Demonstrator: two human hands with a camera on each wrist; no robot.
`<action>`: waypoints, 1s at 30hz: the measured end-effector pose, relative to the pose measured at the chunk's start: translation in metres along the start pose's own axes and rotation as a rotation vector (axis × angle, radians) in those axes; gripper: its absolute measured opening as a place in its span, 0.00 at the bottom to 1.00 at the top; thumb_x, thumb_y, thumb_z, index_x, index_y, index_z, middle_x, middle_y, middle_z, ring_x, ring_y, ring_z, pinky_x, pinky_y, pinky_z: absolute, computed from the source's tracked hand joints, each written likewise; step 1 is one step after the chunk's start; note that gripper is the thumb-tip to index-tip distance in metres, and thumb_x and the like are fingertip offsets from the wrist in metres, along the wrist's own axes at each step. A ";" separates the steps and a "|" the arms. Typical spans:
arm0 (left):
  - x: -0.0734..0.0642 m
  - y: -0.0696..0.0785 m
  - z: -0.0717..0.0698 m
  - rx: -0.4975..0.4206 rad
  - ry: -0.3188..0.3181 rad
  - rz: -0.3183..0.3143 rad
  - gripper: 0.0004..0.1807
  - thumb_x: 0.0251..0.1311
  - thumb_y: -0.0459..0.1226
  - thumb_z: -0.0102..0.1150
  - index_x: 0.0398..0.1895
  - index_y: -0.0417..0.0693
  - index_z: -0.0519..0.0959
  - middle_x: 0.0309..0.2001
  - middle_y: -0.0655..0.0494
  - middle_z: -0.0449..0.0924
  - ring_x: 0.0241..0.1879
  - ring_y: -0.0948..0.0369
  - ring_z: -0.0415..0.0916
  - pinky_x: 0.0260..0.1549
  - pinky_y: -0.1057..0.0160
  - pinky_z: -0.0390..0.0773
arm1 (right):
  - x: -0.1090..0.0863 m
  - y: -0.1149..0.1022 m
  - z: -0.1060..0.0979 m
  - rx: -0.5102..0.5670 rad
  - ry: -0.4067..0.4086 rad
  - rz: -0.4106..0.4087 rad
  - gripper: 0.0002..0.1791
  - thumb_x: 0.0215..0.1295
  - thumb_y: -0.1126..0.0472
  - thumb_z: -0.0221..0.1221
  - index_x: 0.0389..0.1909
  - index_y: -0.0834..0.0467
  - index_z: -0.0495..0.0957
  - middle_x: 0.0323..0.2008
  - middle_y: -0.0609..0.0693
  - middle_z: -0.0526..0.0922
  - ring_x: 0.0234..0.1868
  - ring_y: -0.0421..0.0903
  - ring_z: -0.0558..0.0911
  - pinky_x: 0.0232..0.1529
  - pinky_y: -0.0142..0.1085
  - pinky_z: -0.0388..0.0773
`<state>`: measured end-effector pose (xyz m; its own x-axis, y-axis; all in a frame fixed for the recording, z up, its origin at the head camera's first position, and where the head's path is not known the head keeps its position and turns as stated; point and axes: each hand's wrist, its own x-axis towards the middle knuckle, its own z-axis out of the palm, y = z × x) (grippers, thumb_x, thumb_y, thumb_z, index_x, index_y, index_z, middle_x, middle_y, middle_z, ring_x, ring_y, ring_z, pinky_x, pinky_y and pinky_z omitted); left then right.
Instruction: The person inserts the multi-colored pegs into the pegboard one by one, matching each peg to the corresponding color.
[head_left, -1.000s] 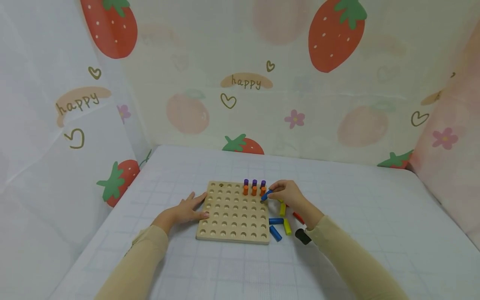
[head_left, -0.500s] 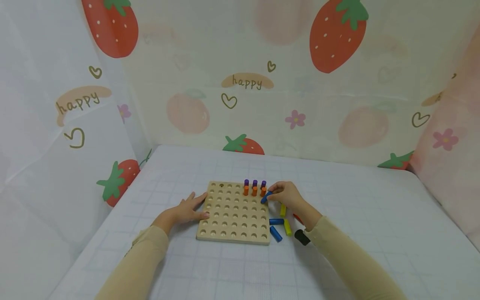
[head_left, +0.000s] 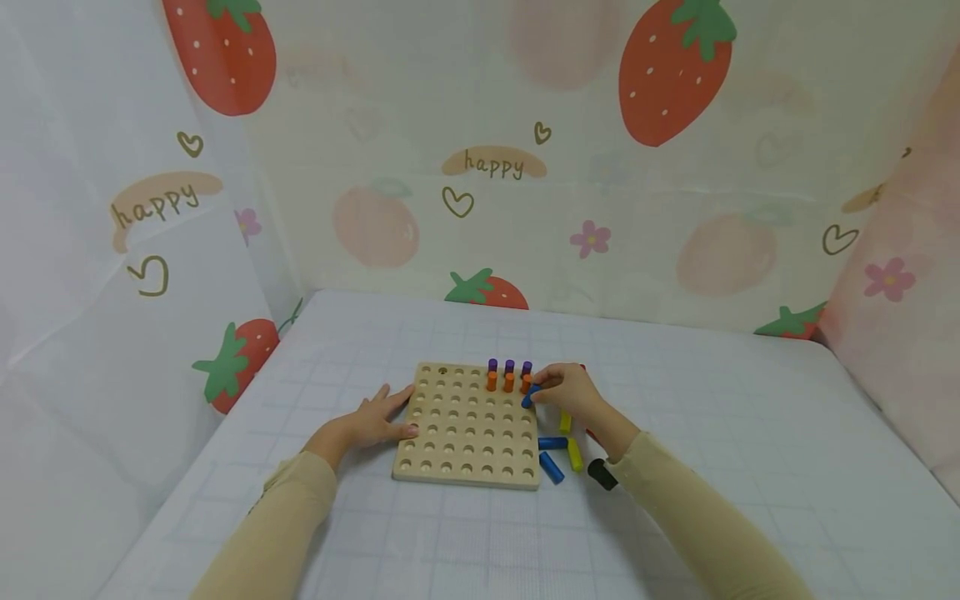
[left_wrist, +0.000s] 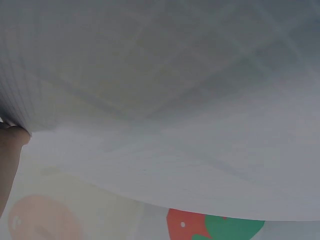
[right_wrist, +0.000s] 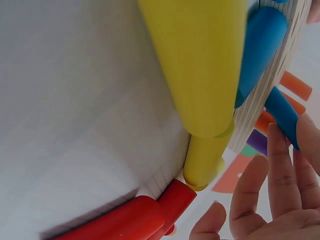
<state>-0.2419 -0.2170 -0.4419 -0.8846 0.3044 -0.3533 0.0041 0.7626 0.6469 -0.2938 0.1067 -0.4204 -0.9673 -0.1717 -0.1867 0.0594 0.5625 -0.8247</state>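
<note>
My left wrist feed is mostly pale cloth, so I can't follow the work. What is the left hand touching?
Observer: In the head view, the left hand touches the left edge of a wooden pegboard.

Operator: I have none of that. What is the right hand holding?

Observer: The right hand pinches a blue peg, tilted, at the board's right side; whether its end is in a hole I cannot tell.

Operator: Which pegs are standing in the board?

Observer: Three purple pegs stand in the far row, with three orange pegs in the next row nearer the person.
</note>
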 end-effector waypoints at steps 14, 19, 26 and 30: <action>0.001 0.001 -0.002 0.014 -0.003 0.024 0.49 0.64 0.53 0.59 0.77 0.43 0.44 0.73 0.26 0.30 0.67 0.24 0.26 0.61 0.26 0.34 | -0.003 0.001 -0.009 -0.012 -0.023 0.022 0.16 0.63 0.65 0.64 0.52 0.60 0.81 0.47 0.54 0.84 0.48 0.51 0.79 0.53 0.45 0.76; 0.001 0.001 -0.002 0.014 0.003 0.032 0.49 0.64 0.53 0.59 0.77 0.42 0.44 0.73 0.25 0.30 0.67 0.23 0.26 0.60 0.25 0.35 | -0.006 0.003 -0.018 -0.053 -0.027 0.016 0.15 0.64 0.63 0.64 0.51 0.62 0.82 0.47 0.55 0.80 0.40 0.50 0.75 0.40 0.37 0.76; 0.006 -0.005 0.000 0.012 0.008 0.051 0.49 0.63 0.53 0.59 0.77 0.42 0.44 0.74 0.30 0.34 0.70 0.30 0.24 0.63 0.29 0.32 | -0.008 0.019 -0.027 -0.109 -0.088 -0.093 0.16 0.62 0.62 0.65 0.49 0.64 0.83 0.41 0.55 0.78 0.34 0.47 0.72 0.31 0.32 0.72; 0.007 -0.006 0.000 0.003 0.008 0.044 0.50 0.63 0.53 0.60 0.77 0.43 0.45 0.74 0.29 0.32 0.69 0.28 0.24 0.62 0.28 0.33 | -0.010 0.024 -0.032 -0.125 -0.127 -0.116 0.16 0.62 0.61 0.66 0.49 0.64 0.83 0.42 0.56 0.78 0.34 0.48 0.72 0.31 0.32 0.72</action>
<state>-0.2475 -0.2197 -0.4487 -0.8875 0.3329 -0.3188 0.0443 0.7500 0.6599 -0.2909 0.1476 -0.4213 -0.9264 -0.3378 -0.1665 -0.0898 0.6275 -0.7734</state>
